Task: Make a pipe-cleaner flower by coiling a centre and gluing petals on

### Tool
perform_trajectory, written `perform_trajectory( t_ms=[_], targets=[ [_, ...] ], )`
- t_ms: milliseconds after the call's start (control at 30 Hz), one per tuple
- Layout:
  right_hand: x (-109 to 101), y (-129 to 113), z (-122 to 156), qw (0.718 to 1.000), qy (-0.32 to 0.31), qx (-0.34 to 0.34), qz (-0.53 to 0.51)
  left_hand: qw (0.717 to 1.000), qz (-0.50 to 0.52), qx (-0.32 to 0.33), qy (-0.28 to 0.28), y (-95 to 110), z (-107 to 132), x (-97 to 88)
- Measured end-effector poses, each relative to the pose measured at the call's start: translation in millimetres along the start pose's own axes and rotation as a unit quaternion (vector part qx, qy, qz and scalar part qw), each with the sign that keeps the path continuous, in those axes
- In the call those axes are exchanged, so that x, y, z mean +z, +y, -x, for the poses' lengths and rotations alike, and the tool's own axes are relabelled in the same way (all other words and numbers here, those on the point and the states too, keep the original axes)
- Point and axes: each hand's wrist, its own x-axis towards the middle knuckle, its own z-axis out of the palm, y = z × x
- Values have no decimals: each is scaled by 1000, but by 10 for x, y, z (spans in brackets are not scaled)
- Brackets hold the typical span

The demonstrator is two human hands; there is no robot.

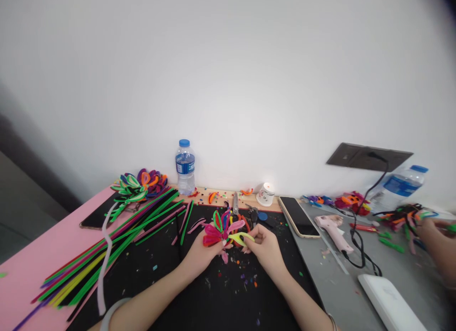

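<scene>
Center frame: fuzzy flower point(218, 232) gripped by left hand point(203, 251), fingers curled | yellow loop point(245, 237) pinched in right hand point(264, 248), fingertips together | pipe cleaners point(124, 236) strewn lower left

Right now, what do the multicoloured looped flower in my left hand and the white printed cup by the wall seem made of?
The multicoloured looped flower: probably chenille stems, matte, from its fuzzy-looking bent strands. The white printed cup: likely paper, smooth, from its opaque tapered side, though plastic is possible.
</scene>
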Motion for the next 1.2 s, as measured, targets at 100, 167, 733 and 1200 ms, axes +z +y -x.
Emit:
perform_trajectory(
  t_ms=[100,167,733,1200],
  targets=[
    [13,-20,15,1000,2,-4,9,1000,-1,3,-9,18,8,8],
    [16,-22,23,1000,3,-5,14,1000,-4,7,-15,20,10,8],
    [18,53,38,998,1,-5,58,999,-8,28,-44,-33,-12,-14],
    [24,68,42,998,-3,-3,66,997,-4,45,-65,-65,-14,-28]
  ],
)
